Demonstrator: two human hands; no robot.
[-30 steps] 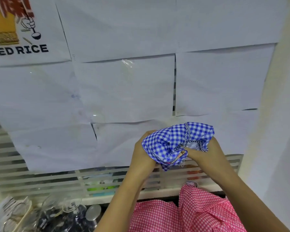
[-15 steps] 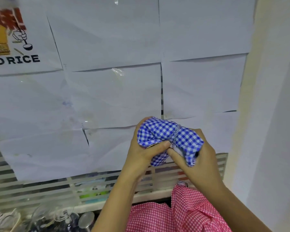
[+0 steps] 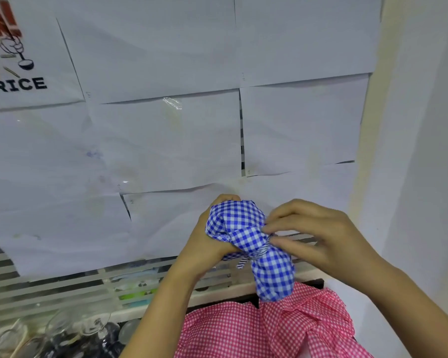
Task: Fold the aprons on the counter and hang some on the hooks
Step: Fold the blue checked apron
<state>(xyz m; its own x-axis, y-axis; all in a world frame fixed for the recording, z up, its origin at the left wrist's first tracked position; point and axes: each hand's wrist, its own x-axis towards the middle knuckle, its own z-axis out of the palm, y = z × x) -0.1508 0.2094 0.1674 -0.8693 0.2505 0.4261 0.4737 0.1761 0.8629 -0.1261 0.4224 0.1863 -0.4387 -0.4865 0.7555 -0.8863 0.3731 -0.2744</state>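
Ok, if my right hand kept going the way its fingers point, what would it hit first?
The blue checked apron: the right hand points left and its fingertips pinch the bundle at its cinched middle. Just past that is probably the left hand, gripping the same bundle.

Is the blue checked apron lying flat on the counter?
No, the left hand and right hand hold the blue apron bunched up above the pink apron.

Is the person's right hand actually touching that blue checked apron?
Touching. The head view shows the right hand with its fingertips pinching the bundled blue checked apron at its tied middle.
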